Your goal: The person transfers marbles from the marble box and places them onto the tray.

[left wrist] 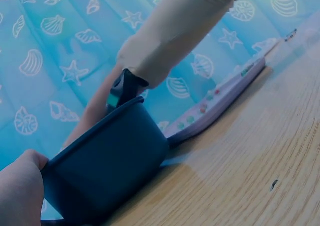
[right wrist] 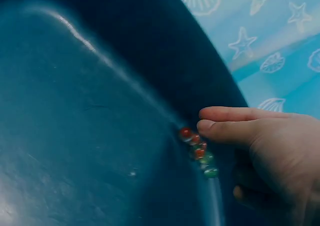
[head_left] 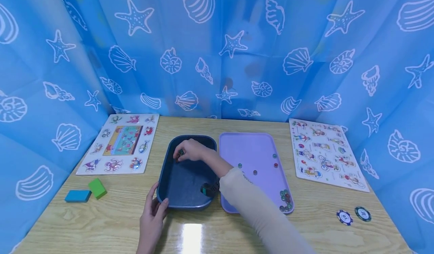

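Note:
A dark blue bin [head_left: 186, 182] stands in the middle of the wooden table. My left hand [head_left: 153, 216] grips its front-left corner, thumb at the rim and fingers outside; the left wrist view also shows this hand [left wrist: 22, 186] at the rim. Inside the bin, my right hand [head_left: 191, 150] reaches to the far left side. Several red and green glass marbles [right wrist: 200, 153] lie clustered along the bin's bottom edge. Beside them, the right hand's [right wrist: 275, 146] thumb and forefinger extend close together, with no marble visible between them.
A purple tray [head_left: 247, 146] with several marbles [head_left: 286, 199] adjoins the bin's right side. Picture puzzle boards [head_left: 149, 124] [head_left: 325, 152] lie at both sides. Green [head_left: 97, 188] and blue blocks [head_left: 78, 196] sit left, two poker chips [head_left: 344, 217] right. A patterned curtain [head_left: 217, 77] hangs behind.

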The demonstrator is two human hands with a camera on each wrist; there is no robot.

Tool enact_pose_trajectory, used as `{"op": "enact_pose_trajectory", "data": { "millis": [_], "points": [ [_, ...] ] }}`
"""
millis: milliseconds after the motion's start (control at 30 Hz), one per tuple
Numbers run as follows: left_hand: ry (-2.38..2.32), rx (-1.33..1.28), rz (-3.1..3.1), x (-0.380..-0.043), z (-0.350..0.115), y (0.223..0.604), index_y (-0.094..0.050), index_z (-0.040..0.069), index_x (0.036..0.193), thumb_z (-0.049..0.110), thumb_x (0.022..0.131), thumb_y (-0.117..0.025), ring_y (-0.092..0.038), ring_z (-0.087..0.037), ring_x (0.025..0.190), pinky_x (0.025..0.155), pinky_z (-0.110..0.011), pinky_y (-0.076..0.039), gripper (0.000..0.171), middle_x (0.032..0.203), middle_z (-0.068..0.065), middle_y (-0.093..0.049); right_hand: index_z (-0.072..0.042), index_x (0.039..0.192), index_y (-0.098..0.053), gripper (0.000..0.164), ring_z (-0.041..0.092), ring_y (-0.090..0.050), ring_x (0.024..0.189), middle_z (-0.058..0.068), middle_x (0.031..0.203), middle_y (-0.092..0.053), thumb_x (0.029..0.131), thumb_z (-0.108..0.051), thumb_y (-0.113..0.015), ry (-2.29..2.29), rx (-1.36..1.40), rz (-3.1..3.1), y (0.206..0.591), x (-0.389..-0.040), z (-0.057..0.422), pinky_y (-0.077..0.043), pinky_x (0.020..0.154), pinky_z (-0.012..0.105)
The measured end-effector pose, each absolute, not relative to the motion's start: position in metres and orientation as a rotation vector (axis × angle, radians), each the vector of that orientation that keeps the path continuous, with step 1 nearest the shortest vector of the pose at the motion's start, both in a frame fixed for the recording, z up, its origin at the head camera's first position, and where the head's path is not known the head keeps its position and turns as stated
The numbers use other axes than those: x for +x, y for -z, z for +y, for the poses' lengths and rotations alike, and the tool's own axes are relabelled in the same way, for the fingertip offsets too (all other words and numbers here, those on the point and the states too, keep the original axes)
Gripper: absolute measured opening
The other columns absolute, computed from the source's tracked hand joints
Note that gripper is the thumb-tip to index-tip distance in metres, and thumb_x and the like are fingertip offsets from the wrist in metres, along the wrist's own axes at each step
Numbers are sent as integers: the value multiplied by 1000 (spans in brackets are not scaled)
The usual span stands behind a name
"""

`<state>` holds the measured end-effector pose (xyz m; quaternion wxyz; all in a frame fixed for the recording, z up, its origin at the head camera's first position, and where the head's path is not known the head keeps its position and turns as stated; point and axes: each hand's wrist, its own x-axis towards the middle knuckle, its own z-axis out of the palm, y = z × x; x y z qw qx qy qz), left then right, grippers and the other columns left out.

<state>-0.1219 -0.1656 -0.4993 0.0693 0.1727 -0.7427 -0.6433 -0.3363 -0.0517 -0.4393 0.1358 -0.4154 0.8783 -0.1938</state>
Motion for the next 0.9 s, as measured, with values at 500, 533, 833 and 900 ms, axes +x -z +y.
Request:
{"op": "enact_pose_trajectory", "data": {
  "millis": [500, 533, 833, 900],
  "points": [
    [1956, 511, -2206, -123, -165, 501, -26, 38, 138, 25, 92, -50, -48, -27, 113, 83, -30, -49, 53, 129, -22, -44, -27, 95, -69, 14, 5, -52, 75, -12, 92, -62, 84, -22, -63, 455, -1161, 2646, 457, -342, -54, -44, 70, 19],
    [1961, 515, -2203, -123, -166, 501, -27, 38, 138, 25, 92, -50, -48, -27, 113, 83, -29, -49, 53, 129, -21, -44, -27, 95, -69, 14, 6, -51, 74, -12, 91, -61, 83, -22, -64, 455, -1159, 2645, 458, -343, -54, -44, 68, 19],
    [1933, 531, -2218, -123, -164, 499, -27, 39, 138, 25, 92, -50, -49, -28, 113, 84, -31, -49, 53, 129, -21, -45, -26, 94, -68, 11, 7, -49, 66, -12, 79, -58, 83, -25, -63, 529, -1165, 2621, 446, -337, -48, -41, 61, 18],
    [1922, 527, -2228, -122, -164, 499, -27, 38, 138, 29, 92, -50, -49, -28, 113, 84, -32, -49, 53, 129, -21, -45, -26, 95, -68, 12, 8, -47, 63, -10, 76, -57, 84, -26, -62, 566, -1199, 2613, 439, -333, -44, -39, 57, 18]
  ]
}}
